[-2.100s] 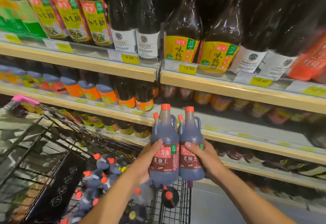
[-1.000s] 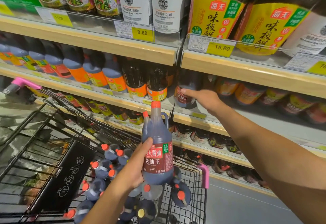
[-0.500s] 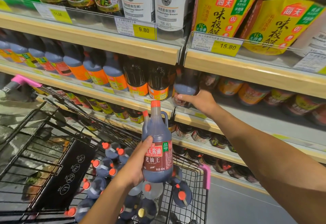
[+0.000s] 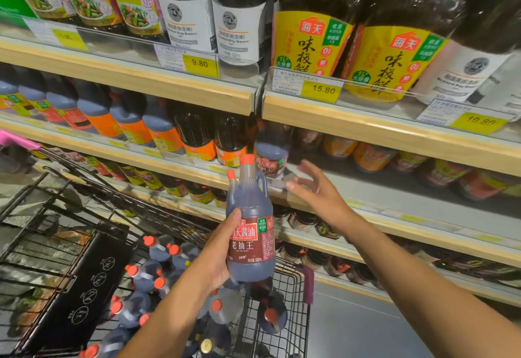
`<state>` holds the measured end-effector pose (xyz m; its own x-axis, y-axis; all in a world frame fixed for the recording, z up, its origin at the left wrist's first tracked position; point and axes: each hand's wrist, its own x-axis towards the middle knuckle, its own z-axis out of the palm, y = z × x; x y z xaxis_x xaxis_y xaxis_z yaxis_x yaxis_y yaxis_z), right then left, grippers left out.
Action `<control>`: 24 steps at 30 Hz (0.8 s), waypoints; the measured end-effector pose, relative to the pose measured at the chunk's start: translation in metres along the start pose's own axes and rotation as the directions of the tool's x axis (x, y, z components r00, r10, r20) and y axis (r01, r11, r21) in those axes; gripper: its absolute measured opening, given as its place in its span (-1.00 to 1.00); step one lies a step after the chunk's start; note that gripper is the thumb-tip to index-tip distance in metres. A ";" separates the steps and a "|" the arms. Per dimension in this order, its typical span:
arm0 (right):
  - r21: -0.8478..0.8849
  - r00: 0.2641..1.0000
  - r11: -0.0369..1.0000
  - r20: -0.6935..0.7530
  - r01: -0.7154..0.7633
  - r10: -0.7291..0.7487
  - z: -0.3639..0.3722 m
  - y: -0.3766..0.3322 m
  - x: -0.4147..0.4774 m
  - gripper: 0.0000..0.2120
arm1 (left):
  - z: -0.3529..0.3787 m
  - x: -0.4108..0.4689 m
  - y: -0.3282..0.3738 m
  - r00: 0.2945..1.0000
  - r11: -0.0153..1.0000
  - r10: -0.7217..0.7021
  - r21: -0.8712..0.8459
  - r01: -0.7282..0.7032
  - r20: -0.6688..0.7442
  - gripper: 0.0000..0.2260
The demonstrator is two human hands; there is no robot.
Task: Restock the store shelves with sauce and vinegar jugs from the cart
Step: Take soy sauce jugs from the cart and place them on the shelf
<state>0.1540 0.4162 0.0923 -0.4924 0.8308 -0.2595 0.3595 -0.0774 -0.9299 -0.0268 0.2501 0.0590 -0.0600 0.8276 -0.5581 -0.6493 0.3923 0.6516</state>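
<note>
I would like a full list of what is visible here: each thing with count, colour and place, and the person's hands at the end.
held jug: one, dark with red label, centre of view.
shelf jug: one, dark with red label, middle shelf.
cart: one, black wire, lower left.
cart jugs: many, dark with orange caps, in the cart.
yellow-label bottles: two, dark, top shelf.
white-label bottles: at least three, dark, top shelf.
price tags: at least four, yellow, top shelf edge.
orange-label bottles: several, dark, middle shelf left.
left hand: one, grips the held jug.
right hand: one, empty, fingers spread, near the shelf jug.
</note>
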 end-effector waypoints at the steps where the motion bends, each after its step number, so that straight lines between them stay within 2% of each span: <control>1: 0.037 0.999 0.999 0.036 -0.012 0.011 -0.002 0.001 -0.015 -0.21 | 0.007 0.002 0.001 1.000 1.000 0.009 0.012 -0.009 0.012 -0.39; 4: 0.058 0.984 0.997 0.172 -0.058 0.047 -0.004 0.001 -0.051 -0.50 | 0.028 0.006 0.002 0.999 0.998 0.036 0.044 -0.037 0.039 -0.35; 6: 0.081 0.972 0.995 0.233 -0.064 0.044 -0.004 0.000 -0.065 -0.59 | 0.043 0.012 0.000 0.996 0.995 0.055 0.081 -0.060 0.069 -0.27; 10: 0.151 0.981 0.984 0.182 -0.096 0.068 -0.008 -0.002 -0.073 -0.50 | 0.064 0.025 -0.004 0.988 0.983 0.100 0.140 -0.116 0.117 -0.33; 14: 0.151 0.982 0.980 0.156 -0.133 0.109 -0.018 0.002 -0.070 -0.36 | 0.083 0.036 -0.006 0.991 0.978 0.081 0.185 -0.100 0.110 -0.20; 19: 0.145 0.993 0.983 0.052 -0.109 0.103 -0.031 0.004 -0.052 -0.49 | 0.106 0.049 0.005 0.984 0.943 0.116 0.296 -0.153 0.138 -0.27; 22: 0.189 0.996 0.978 0.025 -0.090 0.087 -0.044 -0.001 -0.037 -0.41 | 0.118 0.060 0.018 0.982 0.930 0.137 0.323 -0.173 0.131 -0.26; 24: 0.151 0.999 0.988 0.004 -0.040 0.040 -0.054 -0.005 -0.025 -0.47 | 0.124 0.065 0.029 0.976 0.912 0.165 0.355 -0.205 0.140 -0.34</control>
<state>0.2072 0.4254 0.1179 -0.4805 0.8249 -0.2978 0.2556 -0.1932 -0.9473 0.0444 0.3655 0.1054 -0.0593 0.9291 -0.3651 -0.3105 0.3305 0.8913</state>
